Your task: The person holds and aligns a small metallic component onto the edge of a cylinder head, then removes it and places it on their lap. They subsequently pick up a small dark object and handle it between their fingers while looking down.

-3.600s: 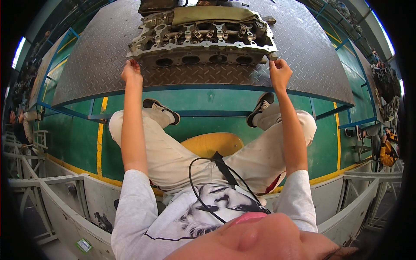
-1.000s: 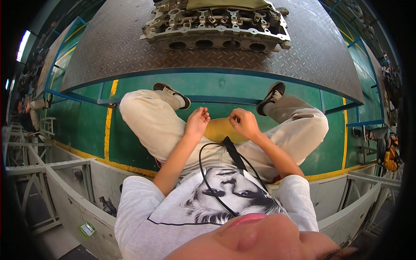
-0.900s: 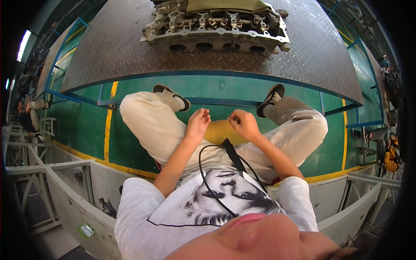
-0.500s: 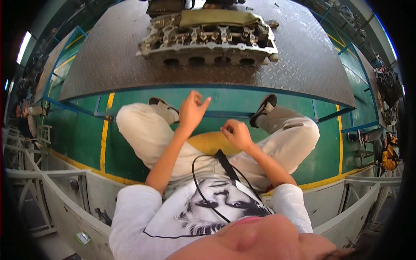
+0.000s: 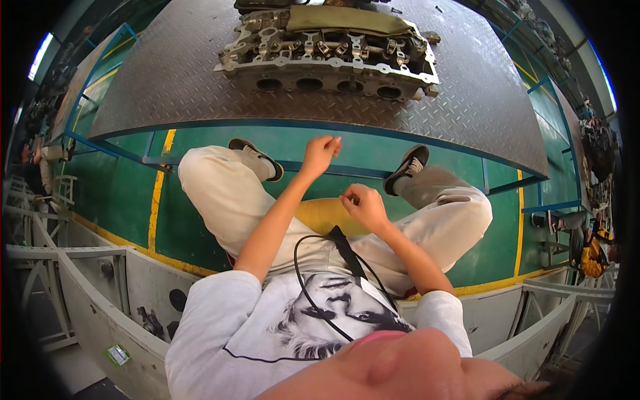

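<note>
My left hand (image 5: 321, 155) hovers just short of the table's near edge, its fingers curled together towards the right. Closer to my body, between my knees, is my right hand (image 5: 365, 205), with fingers bent in loosely. No object shows in either hand, but the insides of both are hidden. Beyond my hands, apart from both, a metal engine cylinder head (image 5: 393, 75) lies on the steel-plate table (image 5: 160, 93). Round ports line its near side, and valve-gear parts show on top. A flat olive-coloured piece (image 5: 350, 20) rests along its far side.
Dark parts (image 5: 260, 5) and small bolts (image 5: 437, 9) lie farther back on the table. A yellow seat (image 5: 327, 215) shows between my legs. Grey metal frames (image 5: 100, 307) stand behind me at both sides. People sit at far left (image 5: 50, 160) and far right (image 5: 590, 257).
My left hand has moved right and slightly forward, and its raised thumb has come in towards the fingers. My right hand has stayed nearly still. The view has shifted slightly.
</note>
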The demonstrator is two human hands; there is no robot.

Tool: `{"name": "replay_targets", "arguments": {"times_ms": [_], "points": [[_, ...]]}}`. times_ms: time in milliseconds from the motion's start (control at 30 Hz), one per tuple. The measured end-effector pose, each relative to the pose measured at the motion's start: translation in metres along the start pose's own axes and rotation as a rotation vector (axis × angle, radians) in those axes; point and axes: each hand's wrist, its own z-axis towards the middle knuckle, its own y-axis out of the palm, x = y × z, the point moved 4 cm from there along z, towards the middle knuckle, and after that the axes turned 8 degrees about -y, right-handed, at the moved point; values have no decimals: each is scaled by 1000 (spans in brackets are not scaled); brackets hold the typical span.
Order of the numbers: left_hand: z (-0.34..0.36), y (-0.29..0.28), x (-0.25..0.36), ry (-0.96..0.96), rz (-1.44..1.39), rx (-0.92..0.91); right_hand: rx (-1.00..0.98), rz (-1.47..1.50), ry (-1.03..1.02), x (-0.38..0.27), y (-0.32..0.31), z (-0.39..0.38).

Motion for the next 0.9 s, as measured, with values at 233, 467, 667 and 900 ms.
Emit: {"name": "replay_targets", "arguments": {"times_ms": [233, 467, 667, 900], "points": [[-61, -5, 10, -128, 95, -51, 22, -20, -22, -5, -6, 0], [-107, -1, -1, -72, 257, -115, 251, 128, 4, -12, -20, -3], [-139, 1, 5, -75, 236, -212, 388, 325, 65, 2, -27, -7], [-151, 3, -1, -108, 169, -294, 352, 400, 149, 7, -18, -11]]}}
